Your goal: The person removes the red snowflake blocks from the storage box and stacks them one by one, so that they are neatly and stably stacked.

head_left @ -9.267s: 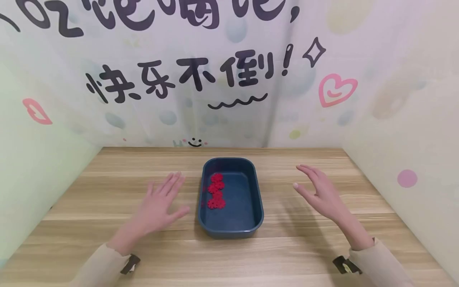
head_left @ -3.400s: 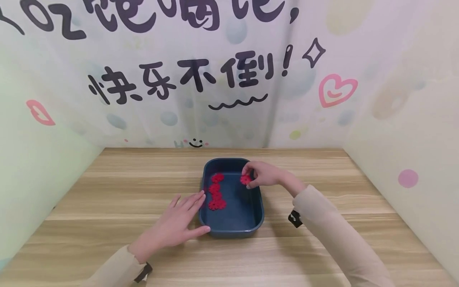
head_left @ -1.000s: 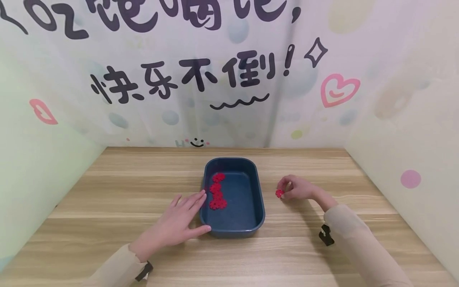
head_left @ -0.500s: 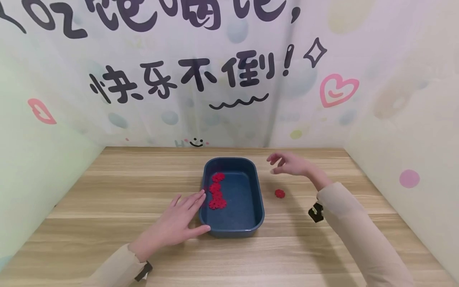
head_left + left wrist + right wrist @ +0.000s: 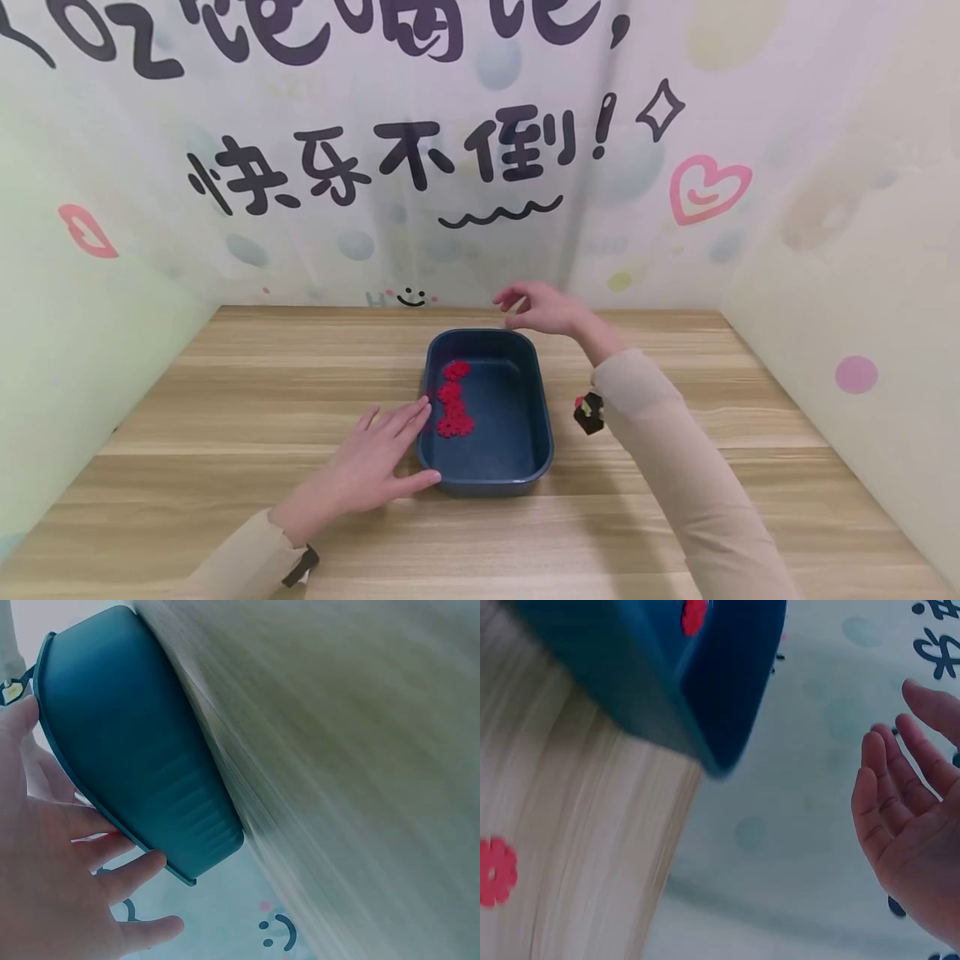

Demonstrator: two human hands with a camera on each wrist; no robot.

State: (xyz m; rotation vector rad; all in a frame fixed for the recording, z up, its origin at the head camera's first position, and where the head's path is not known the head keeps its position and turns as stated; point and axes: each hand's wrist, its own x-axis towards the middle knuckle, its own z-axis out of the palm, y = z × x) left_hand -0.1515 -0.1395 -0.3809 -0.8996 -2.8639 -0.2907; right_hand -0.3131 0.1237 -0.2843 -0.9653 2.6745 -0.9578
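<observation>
Red piece (image 5: 502,862) on table (image 5: 300,367); right fingers (image 5: 868,814) shifted from it toward tray (image 5: 498,417).

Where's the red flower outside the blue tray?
The red flower lies on the table, right of the tray in the head view, mostly behind the black wrist clip, and at the right wrist view's left edge.

A red flower piece (image 5: 496,871), earlier pinched inside the blue tray (image 5: 498,437), lay on the table (image 5: 322,354) to the tray's right. The right hand (image 5: 546,310) had let it go and moved to the tray's far right corner. The left hand (image 5: 367,467), at first apart, had come to touch the tray's left rim.
</observation>
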